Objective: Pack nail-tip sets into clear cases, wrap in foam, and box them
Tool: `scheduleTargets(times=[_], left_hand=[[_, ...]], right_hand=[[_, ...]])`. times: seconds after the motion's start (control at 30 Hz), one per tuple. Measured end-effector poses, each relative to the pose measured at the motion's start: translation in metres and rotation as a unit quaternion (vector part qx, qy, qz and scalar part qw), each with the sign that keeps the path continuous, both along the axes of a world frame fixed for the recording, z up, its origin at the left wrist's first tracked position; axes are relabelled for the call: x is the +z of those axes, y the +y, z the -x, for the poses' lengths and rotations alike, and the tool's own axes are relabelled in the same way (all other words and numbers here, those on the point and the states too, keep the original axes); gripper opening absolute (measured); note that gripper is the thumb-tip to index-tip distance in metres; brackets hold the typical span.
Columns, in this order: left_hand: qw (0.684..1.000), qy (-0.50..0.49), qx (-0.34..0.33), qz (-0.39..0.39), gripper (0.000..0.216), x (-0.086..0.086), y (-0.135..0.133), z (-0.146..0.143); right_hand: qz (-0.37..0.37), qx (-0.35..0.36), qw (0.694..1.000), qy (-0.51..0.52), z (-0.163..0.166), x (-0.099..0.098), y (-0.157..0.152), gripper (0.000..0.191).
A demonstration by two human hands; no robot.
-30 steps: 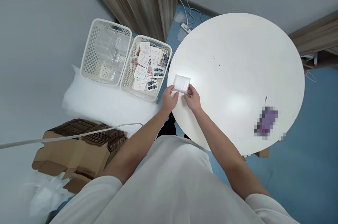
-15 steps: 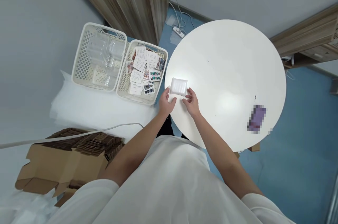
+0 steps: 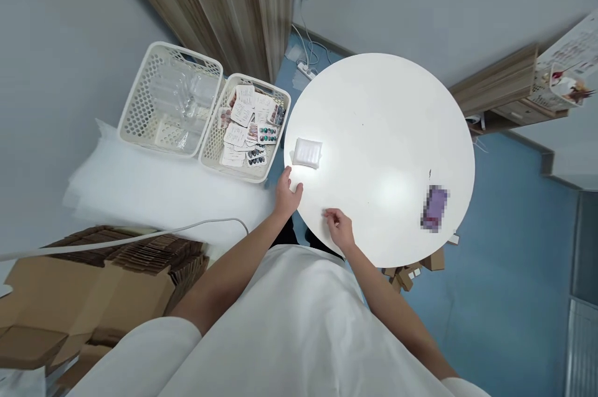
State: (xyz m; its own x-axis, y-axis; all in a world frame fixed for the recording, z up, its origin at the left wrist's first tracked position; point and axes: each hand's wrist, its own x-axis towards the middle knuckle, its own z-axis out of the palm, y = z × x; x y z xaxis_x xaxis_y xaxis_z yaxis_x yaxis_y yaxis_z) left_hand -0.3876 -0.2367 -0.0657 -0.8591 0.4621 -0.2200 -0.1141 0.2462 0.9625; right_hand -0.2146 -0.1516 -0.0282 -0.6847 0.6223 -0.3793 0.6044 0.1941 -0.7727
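A small white padded packet [image 3: 307, 153] lies flat on the round white table [image 3: 374, 116], near its left edge. My left hand [image 3: 287, 193] is just below the packet, apart from it, with thumb and fingers spread and nothing in them. Farther down, over the near part of the table, my right hand [image 3: 341, 229] has its fingers curled together. Whether anything small is between those fingertips cannot be made out.
Left of the table stand a basket [image 3: 205, 157] of carded press-on nails and another basket [image 3: 125, 129] with clear plastic packs. White foam sheets [image 3: 187, 191] and flattened cardboard boxes [image 3: 88, 297] lie nearer. A blurred purple object [image 3: 435, 207] rests at the table's right.
Both hands have let go of the packet and drawn back toward me, the right one farther. The right fingers have curled in. The packet stays on the table; the view has shifted slightly.
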Motion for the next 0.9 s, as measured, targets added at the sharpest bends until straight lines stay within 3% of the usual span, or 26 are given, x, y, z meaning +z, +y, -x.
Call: scheduleTargets(times=[0.1, 0.17, 0.3, 0.4, 0.5, 0.6, 0.9], left_hand=[[1.000, -0.014, -0.005, 0.013, 0.057, 0.009, -0.004, -0.010], [0.999, -0.018, -0.009, 0.032, 0.055, 0.017, -0.008, -0.017], [0.990, -0.035, -0.084, 0.105, 0.048, 0.035, -0.026, -0.036], [0.963, -0.069, -0.176, 0.190, 0.046, 0.049, -0.049, -0.057], [0.932, -0.103, -0.216, 0.273, 0.057, 0.058, -0.075, -0.079], [0.917, -0.116, -0.206, 0.322, 0.065, 0.067, -0.096, -0.097], [0.947, -0.022, -0.089, 0.307, 0.059, 0.100, -0.138, -0.120]], right_hand=[[-0.052, 0.168, 0.984, -0.014, -0.009, 0.006, 0.006, 0.027], [-0.087, 0.232, 0.969, -0.013, -0.015, 0.012, 0.016, 0.029], [-0.111, 0.242, 0.964, 0.004, -0.024, 0.020, 0.040, 0.033], [-0.114, 0.275, 0.955, 0.014, -0.023, 0.022, 0.053, 0.032], [-0.122, 0.329, 0.936, 0.045, -0.015, 0.022, 0.058, 0.030], [-0.134, 0.370, 0.916, 0.081, 0.001, 0.024, 0.053, 0.030], [-0.166, 0.517, 0.826, 0.151, 0.042, 0.045, -0.004, 0.027]])
